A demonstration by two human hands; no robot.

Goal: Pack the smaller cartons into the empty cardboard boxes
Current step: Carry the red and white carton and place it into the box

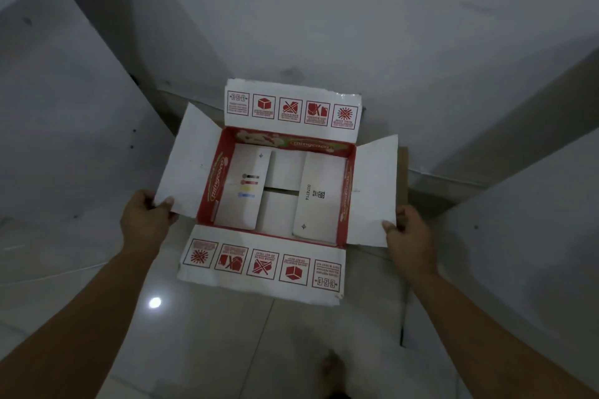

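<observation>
An open cardboard box with red inner walls and white flaps sits on the tiled floor at the middle of the view. All its top flaps are spread outward. Inside I see only the white bottom flaps, folded flat. My left hand pinches the near corner of the left flap. My right hand pinches the near corner of the right flap. No smaller cartons are in view.
Pale walls rise behind the box and on both sides. A brown piece of cardboard shows behind the right flap. The glossy tile floor reflects a lamp at lower left. A bare foot is near the bottom edge.
</observation>
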